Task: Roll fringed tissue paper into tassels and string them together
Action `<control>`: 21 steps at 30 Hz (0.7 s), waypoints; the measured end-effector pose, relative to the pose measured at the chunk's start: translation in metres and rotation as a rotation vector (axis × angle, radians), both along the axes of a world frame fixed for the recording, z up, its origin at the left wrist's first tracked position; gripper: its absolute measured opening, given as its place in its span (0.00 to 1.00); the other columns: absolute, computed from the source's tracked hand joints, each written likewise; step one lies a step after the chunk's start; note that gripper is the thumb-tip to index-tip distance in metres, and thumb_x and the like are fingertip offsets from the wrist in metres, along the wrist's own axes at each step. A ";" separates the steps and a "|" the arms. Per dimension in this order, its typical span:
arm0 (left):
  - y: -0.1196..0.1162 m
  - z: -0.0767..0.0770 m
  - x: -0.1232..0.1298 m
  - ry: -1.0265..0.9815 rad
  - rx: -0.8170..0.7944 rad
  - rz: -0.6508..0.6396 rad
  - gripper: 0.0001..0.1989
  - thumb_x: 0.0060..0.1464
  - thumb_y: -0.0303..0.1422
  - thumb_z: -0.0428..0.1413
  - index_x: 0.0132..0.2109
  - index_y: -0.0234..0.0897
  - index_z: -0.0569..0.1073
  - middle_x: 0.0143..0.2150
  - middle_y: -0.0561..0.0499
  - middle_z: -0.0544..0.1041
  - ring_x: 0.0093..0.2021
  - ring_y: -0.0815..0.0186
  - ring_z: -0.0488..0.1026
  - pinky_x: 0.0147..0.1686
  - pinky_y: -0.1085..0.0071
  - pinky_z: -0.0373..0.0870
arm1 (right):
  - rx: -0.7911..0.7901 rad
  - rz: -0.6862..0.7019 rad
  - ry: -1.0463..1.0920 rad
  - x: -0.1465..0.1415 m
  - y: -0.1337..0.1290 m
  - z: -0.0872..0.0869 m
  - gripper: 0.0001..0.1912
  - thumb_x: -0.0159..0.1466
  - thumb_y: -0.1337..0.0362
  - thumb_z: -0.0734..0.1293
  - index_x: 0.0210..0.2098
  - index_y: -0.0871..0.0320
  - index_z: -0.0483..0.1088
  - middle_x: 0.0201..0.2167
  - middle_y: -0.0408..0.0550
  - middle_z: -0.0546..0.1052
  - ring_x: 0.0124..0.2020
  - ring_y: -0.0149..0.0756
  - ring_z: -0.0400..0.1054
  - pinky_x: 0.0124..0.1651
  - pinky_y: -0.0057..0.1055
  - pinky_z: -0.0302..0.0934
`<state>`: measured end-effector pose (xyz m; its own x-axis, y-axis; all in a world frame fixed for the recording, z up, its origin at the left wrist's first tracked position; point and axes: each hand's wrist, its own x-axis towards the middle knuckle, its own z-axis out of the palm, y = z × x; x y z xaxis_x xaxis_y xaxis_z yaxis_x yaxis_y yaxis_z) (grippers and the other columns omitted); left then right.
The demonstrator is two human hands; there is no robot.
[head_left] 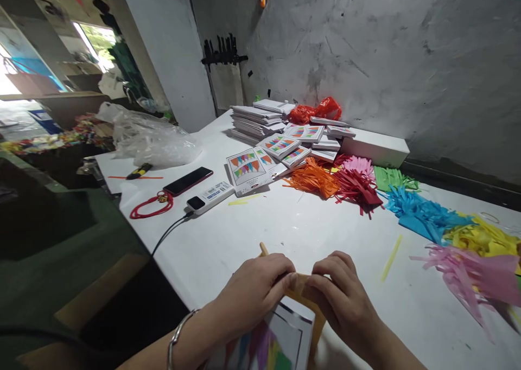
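Observation:
Between my two hands is a yellow-tan piece that looks like paper [300, 284], its upper edge pinched by the fingers. My left hand [264, 286] grips its left part, thumb against fingers. My right hand [344, 288] holds the right part with curled fingers. A narrow rolled or stick-like end [264, 248] pokes out beyond the left knuckles. Under my hands, in front of the yellow-tan piece, is a white printed box or card [293, 326] with a picture of coloured tassels, partly covered by my left hand and forearm.
Tissue tassels in orange [313, 177], red [358, 188], blue [423, 212] and pink [484, 272] lie along the right. Printed boxes [246, 166] and a white stack [258, 123] stand behind. Leftward are a phone [188, 181], a white cabled device [209, 197] and a cutter [139, 171].

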<state>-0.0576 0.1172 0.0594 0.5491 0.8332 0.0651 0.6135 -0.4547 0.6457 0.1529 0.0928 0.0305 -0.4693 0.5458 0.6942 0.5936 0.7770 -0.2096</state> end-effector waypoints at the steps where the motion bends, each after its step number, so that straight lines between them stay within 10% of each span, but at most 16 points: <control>1: 0.001 0.000 0.000 0.007 0.003 0.009 0.13 0.65 0.33 0.48 0.37 0.39 0.76 0.35 0.51 0.79 0.34 0.64 0.74 0.34 0.72 0.67 | -0.018 0.008 0.016 0.001 -0.002 0.000 0.08 0.67 0.76 0.63 0.42 0.56 0.66 0.35 0.47 0.72 0.35 0.35 0.64 0.45 0.39 0.61; 10: 0.007 -0.005 0.008 0.054 0.136 0.216 0.22 0.67 0.34 0.47 0.66 0.42 0.60 0.61 0.43 0.69 0.49 0.57 0.76 0.45 0.61 0.75 | -0.386 -0.048 0.502 0.005 -0.028 0.002 0.13 0.70 0.66 0.62 0.53 0.51 0.61 0.41 0.48 0.72 0.44 0.37 0.70 0.46 0.32 0.68; 13: -0.005 0.007 0.015 0.087 0.157 0.174 0.16 0.68 0.34 0.45 0.60 0.43 0.66 0.57 0.45 0.71 0.45 0.60 0.77 0.41 0.65 0.75 | -0.459 -0.053 0.488 -0.006 -0.037 -0.005 0.28 0.67 0.61 0.67 0.63 0.49 0.54 0.44 0.48 0.75 0.44 0.37 0.73 0.47 0.32 0.70; 21: -0.034 0.049 -0.013 0.013 0.123 -0.225 0.09 0.67 0.37 0.51 0.46 0.42 0.75 0.41 0.51 0.78 0.41 0.63 0.74 0.38 0.72 0.69 | -0.548 -0.122 0.796 -0.002 -0.075 -0.003 0.22 0.69 0.59 0.66 0.60 0.47 0.56 0.43 0.48 0.75 0.45 0.35 0.74 0.46 0.27 0.72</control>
<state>-0.0701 0.0831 0.1082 0.7209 0.6765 0.1505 0.4958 -0.6552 0.5700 0.1513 0.0180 0.0278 0.1088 0.9014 0.4191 0.1913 0.3948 -0.8986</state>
